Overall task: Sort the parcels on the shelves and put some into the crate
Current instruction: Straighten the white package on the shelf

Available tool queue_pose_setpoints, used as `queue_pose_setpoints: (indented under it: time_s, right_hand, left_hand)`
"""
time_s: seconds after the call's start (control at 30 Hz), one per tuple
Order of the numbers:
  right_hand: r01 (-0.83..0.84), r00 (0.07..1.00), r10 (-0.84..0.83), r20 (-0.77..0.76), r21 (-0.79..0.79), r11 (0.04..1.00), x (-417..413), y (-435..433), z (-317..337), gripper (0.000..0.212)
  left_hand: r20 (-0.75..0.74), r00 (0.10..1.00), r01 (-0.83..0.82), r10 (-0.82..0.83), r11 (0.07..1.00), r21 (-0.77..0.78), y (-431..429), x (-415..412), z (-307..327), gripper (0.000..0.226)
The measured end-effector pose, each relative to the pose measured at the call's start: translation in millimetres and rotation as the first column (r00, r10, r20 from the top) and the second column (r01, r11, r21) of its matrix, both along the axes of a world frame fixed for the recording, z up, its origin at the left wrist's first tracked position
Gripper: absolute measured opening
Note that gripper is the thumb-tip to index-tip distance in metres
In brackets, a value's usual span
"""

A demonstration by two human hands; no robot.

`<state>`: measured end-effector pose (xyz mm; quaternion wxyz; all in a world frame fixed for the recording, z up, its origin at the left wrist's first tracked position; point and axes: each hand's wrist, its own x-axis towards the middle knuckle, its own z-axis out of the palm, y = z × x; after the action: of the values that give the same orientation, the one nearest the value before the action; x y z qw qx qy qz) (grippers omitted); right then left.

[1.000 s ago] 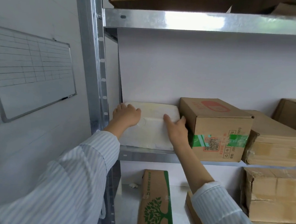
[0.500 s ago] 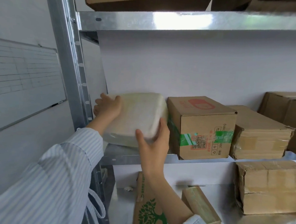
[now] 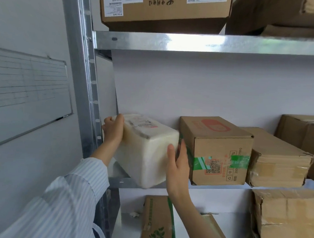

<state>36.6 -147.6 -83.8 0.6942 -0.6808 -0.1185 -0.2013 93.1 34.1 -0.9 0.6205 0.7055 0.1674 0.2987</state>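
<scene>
Two-handed hold on white parcel (image 3: pixel 147 151) at left end of middle shelf (image 3: pixel 221 188), between upright post (image 3: pixel 81 88) and brown box (image 3: pixel 215 146) with green tape. Tilted, label face upward, lower front corner hanging out past shelf edge. Cannot tell whether any part touches the shelf.

Left hand (image 3: pixel 113 131) on upper left end, fingers pressed together and curled over top edge, thumb hidden. Right hand (image 3: pixel 178 164) at right front corner, thumb flat on front face, fingers together along right side, slipped into narrow gap beside brown box.

Gripped end to end probably because wide, smooth-wrapped, no handle. Tilt likely for bringing label into view or clearing the neighbour.

Step, as judged: taking parcel off shelf for checking or moving. Crate not in view, so early for this parcel.

Next move: straight pull toward body without dragging brown box along.

Risks: slick wrap slipping, right fingers caught in gap.

Also there: flat taped box (image 3: pixel 278 159) just beside brown box, more boxes on shelves above and below, whiteboard (image 3: pixel 25 96) on left wall.
</scene>
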Motion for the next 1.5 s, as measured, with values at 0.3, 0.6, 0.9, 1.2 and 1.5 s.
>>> queue_pose_setpoints:
  time_s: [0.3, 0.6, 0.9, 1.2, 1.5]
  right_hand:
    - [0.046, 0.973, -0.093, -0.213, -0.215, 0.975, 11.0, -5.7, 29.9, 0.060]
    - [-0.032, 0.959, -0.007, -0.282, -0.135, 0.990, 18.1, -4.5, 50.5, 0.039]
    - [-0.006, 0.953, 0.020, -0.303, 0.047, 0.999, 13.0, 1.8, 49.9, 0.059]
    - [-0.069, 0.975, 0.081, -0.208, 0.065, 0.995, -59.7, 46.9, -1.1, 0.083]
    - [0.004, 0.990, -0.022, -0.143, -0.126, 0.992, 14.9, 18.5, 11.0, 0.032]
  left_hand:
    - [-0.113, 0.984, 0.139, -0.135, 0.990, 0.025, 4.2, 3.6, -1.5, 0.048]
    - [-0.154, 0.968, 0.168, -0.197, 0.969, -0.182, 7.8, -0.8, 1.3, 0.049]
    - [0.031, 0.999, -0.018, 0.017, 0.999, 0.037, 2.1, -3.8, 2.4, 0.052]
    - [-0.182, 0.977, 0.045, 0.108, 0.734, 0.678, 0.2, 1.5, 17.3, 0.038]
    - [-0.339, 0.921, 0.204, 0.194, 0.500, 0.842, 2.5, -6.8, 21.4, 0.036]
